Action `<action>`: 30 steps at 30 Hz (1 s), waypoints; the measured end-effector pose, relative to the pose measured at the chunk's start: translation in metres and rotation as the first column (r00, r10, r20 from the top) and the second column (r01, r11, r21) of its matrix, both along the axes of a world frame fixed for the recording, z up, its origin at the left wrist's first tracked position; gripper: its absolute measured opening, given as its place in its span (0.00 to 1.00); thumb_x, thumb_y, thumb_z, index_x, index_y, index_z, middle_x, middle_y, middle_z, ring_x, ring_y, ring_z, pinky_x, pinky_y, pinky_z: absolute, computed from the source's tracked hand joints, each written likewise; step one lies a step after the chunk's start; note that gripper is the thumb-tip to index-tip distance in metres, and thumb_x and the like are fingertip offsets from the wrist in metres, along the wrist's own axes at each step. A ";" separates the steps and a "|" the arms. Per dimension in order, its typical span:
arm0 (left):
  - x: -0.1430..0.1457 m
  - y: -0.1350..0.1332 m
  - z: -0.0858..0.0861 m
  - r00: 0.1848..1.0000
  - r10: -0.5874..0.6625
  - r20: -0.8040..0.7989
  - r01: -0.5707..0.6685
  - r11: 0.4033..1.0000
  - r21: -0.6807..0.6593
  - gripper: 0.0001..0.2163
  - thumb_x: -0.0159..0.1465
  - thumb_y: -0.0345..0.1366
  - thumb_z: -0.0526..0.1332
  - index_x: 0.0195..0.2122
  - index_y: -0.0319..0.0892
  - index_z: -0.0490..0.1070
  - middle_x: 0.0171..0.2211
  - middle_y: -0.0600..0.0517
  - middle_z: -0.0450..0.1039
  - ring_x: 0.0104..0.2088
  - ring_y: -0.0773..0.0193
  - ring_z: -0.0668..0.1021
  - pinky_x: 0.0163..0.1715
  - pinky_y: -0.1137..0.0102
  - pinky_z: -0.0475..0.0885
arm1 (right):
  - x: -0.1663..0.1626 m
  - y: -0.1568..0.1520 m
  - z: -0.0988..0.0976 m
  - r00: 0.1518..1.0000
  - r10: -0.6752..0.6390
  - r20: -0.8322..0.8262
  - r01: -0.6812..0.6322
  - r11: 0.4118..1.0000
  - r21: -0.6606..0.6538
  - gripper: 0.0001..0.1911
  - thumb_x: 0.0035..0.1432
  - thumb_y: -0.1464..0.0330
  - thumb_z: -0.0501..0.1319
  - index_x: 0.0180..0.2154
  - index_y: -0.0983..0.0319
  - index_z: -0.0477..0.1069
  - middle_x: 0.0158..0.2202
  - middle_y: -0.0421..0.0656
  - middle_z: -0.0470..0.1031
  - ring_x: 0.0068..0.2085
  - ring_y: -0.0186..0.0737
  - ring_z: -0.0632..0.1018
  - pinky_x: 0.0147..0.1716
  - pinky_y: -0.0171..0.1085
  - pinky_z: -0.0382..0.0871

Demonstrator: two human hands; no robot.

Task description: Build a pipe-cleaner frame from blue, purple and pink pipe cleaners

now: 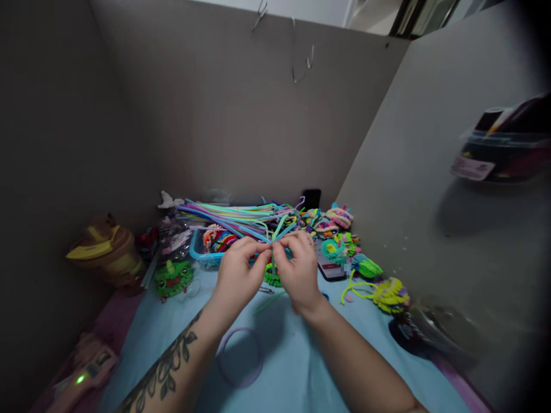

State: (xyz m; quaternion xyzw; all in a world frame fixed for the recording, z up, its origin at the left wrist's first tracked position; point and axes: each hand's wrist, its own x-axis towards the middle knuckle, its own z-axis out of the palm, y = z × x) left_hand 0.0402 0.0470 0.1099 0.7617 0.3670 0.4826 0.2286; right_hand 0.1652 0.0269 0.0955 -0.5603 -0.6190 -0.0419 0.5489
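Raised over the cloth, my left hand (243, 272) and my right hand (298, 264) meet at the fingertips, both pinched. Pale green and blue pipe cleaners (280, 225) fan upward from where the fingers touch, and a green length hangs below. The exact point of grip is covered by my fingers. Behind them a bundle of pastel pipe cleaners (228, 210) lies across a blue-rimmed plastic tub (196, 252) holding striped fuzzy pieces. Partly hidden beneath my hands is a bright green fuzzy piece (271, 276). A purple ring (221, 351) rests nearer to me on the light blue cloth (284, 373).
A green frog-like fuzzy figure (174, 279) sits at the left, near a brown pot-like object (116, 252). On the right are a phone (333, 272), several fuzzy pieces and a yellow fuzzy bundle (391, 295). Grey panels (241, 115) enclose the table.
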 end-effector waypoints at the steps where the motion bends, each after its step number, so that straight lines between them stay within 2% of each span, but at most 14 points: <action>1: 0.000 -0.001 0.001 1.000 0.009 -0.026 -0.009 1.000 -0.004 0.07 0.60 0.31 0.58 0.29 0.40 0.76 0.25 0.51 0.71 0.30 0.64 0.72 0.30 0.72 0.65 | -0.001 0.001 -0.002 1.000 -0.011 0.019 0.011 1.000 0.006 0.09 0.57 0.71 0.57 0.25 0.60 0.67 0.30 0.42 0.68 0.37 0.41 0.69 0.40 0.42 0.60; 3: 0.000 -0.003 0.001 0.997 0.027 -0.077 -0.028 1.000 -0.002 0.08 0.61 0.32 0.57 0.29 0.40 0.75 0.25 0.51 0.69 0.30 0.64 0.72 0.30 0.71 0.65 | -0.002 0.003 -0.005 1.000 -0.001 0.007 0.001 1.000 0.012 0.08 0.57 0.71 0.56 0.25 0.60 0.68 0.31 0.43 0.68 0.37 0.41 0.69 0.40 0.42 0.61; 6: -0.001 -0.002 0.000 0.993 0.011 -0.114 -0.011 1.000 0.002 0.09 0.62 0.31 0.54 0.35 0.40 0.75 0.30 0.49 0.71 0.34 0.62 0.73 0.34 0.69 0.66 | 0.002 0.008 -0.004 0.981 0.091 -0.170 -0.097 0.995 -0.031 0.09 0.56 0.71 0.56 0.24 0.61 0.68 0.28 0.41 0.67 0.34 0.39 0.70 0.37 0.39 0.62; 9: -0.002 0.004 -0.002 0.997 0.002 -0.080 -0.003 1.000 -0.006 0.10 0.61 0.31 0.55 0.41 0.40 0.73 0.37 0.47 0.73 0.41 0.59 0.73 0.42 0.67 0.66 | 0.010 0.014 -0.002 0.901 0.174 -0.398 -0.232 0.968 -0.101 0.10 0.56 0.67 0.58 0.23 0.62 0.70 0.25 0.39 0.65 0.30 0.36 0.69 0.32 0.35 0.62; 12: -0.002 0.010 -0.003 0.999 0.012 -0.033 -0.015 0.996 -0.085 0.08 0.59 0.34 0.58 0.38 0.39 0.72 0.38 0.47 0.74 0.42 0.59 0.74 0.43 0.67 0.66 | 0.013 0.017 -0.003 0.832 0.221 -0.509 -0.319 0.941 -0.114 0.10 0.54 0.64 0.60 0.24 0.62 0.71 0.25 0.38 0.66 0.29 0.35 0.68 0.31 0.34 0.61; 16: 0.000 0.014 -0.004 0.996 -0.076 0.035 0.084 0.946 -0.314 0.09 0.58 0.39 0.58 0.30 0.38 0.71 0.29 0.50 0.74 0.30 0.63 0.74 0.32 0.71 0.67 | 0.009 0.016 -0.005 0.807 0.272 -0.524 -0.381 0.918 -0.110 0.10 0.53 0.65 0.61 0.22 0.62 0.71 0.26 0.39 0.67 0.31 0.35 0.69 0.31 0.33 0.62; 19: -0.001 0.016 -0.005 0.992 -0.097 0.078 0.119 0.914 -0.388 0.10 0.56 0.40 0.59 0.29 0.37 0.71 0.26 0.51 0.73 0.28 0.64 0.73 0.28 0.73 0.66 | 0.008 0.015 -0.004 0.783 0.297 -0.546 -0.417 0.902 -0.107 0.11 0.53 0.65 0.60 0.22 0.62 0.69 0.26 0.39 0.66 0.32 0.36 0.69 0.31 0.34 0.62; 22: -0.003 0.014 -0.002 0.996 -0.076 0.042 0.086 0.916 -0.391 0.11 0.56 0.41 0.59 0.28 0.36 0.73 0.25 0.51 0.72 0.27 0.65 0.71 0.27 0.73 0.64 | 0.009 0.014 0.000 0.802 0.304 -0.514 -0.431 0.891 -0.145 0.09 0.51 0.64 0.61 0.23 0.61 0.70 0.26 0.39 0.68 0.32 0.37 0.69 0.32 0.35 0.62; 25: -0.004 0.011 0.002 0.999 -0.043 -0.024 0.033 0.943 -0.331 0.11 0.57 0.40 0.58 0.26 0.36 0.72 0.23 0.53 0.70 0.25 0.67 0.69 0.26 0.74 0.62 | 0.009 0.012 0.003 0.855 0.264 -0.446 -0.373 0.911 -0.176 0.07 0.48 0.65 0.63 0.24 0.62 0.71 0.27 0.39 0.69 0.32 0.37 0.70 0.34 0.35 0.63; 30: -0.005 0.009 0.002 0.996 -0.039 -0.086 0.014 0.960 -0.281 0.10 0.58 0.38 0.57 0.27 0.37 0.73 0.22 0.55 0.70 0.24 0.69 0.68 0.24 0.76 0.60 | 0.010 0.012 0.003 0.867 0.257 -0.426 -0.358 0.917 -0.175 0.08 0.51 0.66 0.61 0.23 0.62 0.71 0.26 0.39 0.69 0.31 0.36 0.71 0.33 0.35 0.63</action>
